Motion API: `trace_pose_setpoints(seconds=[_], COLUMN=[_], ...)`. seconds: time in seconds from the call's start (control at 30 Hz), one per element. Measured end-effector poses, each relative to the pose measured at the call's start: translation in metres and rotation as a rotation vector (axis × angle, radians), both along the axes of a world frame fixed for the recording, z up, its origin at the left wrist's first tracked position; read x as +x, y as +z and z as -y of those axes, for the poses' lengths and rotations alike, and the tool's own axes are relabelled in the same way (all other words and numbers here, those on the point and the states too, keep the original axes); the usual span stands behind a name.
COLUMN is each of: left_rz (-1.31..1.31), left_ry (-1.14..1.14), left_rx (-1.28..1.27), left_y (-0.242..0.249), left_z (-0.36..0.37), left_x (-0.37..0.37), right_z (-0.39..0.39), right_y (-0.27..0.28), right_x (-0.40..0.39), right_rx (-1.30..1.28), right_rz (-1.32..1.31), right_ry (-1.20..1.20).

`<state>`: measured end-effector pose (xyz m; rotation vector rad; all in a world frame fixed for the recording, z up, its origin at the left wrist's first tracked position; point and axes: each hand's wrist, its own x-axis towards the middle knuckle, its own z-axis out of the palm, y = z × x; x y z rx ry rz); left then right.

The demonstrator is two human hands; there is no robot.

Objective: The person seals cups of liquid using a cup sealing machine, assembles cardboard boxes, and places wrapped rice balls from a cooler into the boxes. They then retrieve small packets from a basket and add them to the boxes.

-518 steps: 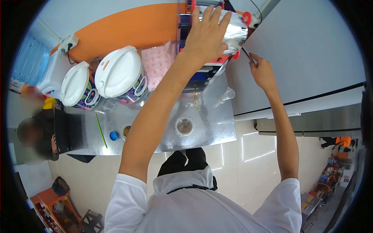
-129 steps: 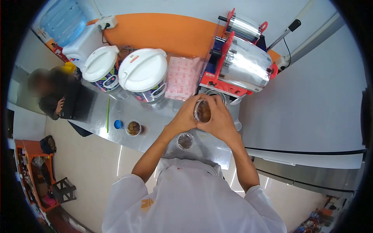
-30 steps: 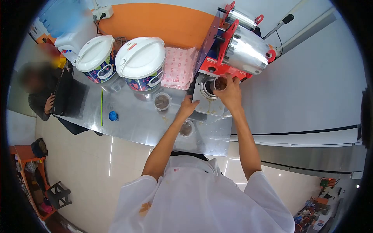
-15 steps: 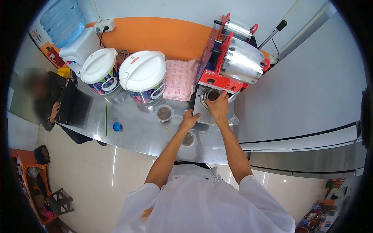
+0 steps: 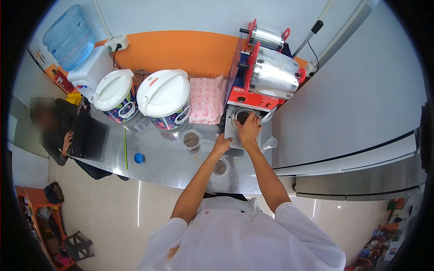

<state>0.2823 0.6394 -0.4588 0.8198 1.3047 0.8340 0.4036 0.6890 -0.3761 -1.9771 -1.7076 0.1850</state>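
A red machine (image 5: 253,100) with large metal cylinders stands at the back right of the metal table. My right hand (image 5: 249,129) is at the round cup holder (image 5: 235,118) on its base, fingers curled at the rim of a dark-filled cup (image 5: 242,117). My left hand (image 5: 222,144) rests against the left front edge of the machine's base plate (image 5: 229,131); its fingers are partly hidden. Two round cups with brown contents stand nearby, one (image 5: 191,140) left of my left hand and another (image 5: 220,167) below it.
Two white-lidded containers (image 5: 163,92) (image 5: 113,90) and pink printed sheets (image 5: 205,100) stand along the back. A blue round object (image 5: 139,158) and a green strip (image 5: 126,149) lie left. A clear cup (image 5: 270,143) lies right. Another person (image 5: 58,128) is at the far left.
The camera view has shifted, so the table and machine appear slightly lower. My right hand remains at the cup holder, its fingers slightly rearranged. My left hand stays at the base plate.
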Motion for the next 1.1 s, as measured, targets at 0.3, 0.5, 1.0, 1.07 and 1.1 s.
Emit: trace_pose_setpoints(seconds=[0.3, 0.5, 1.0, 1.07, 1.1], left_rz=[0.322, -0.512, -1.367, -1.304, -1.306], left_ry=[0.167, 0.471, -0.818, -0.76, -0.764], left_rx=[-0.253, 0.692, 0.927, 1.018, 1.016], left_y=[0.022, 0.075, 0.409, 0.402, 0.396], left_z=[0.007, 0.003, -0.133, -0.125, -0.124], left_x=[0.012, 0.011, 0.043, 0.04, 0.04], right_z=[0.083, 0.134, 0.105, 0.104, 0.101], right_y=[0.003, -0.046, -0.109, -0.105, -0.104], right_x=[0.051, 0.09, 0.035, 0.031, 0.03], right_rx=[0.135, -0.541, -0.287, -0.253, -0.226], right_rz=[-0.181, -0.889, -1.984, -1.971, -2.004], right_ry=[0.044, -0.174, -0.093, -0.105, -0.098])
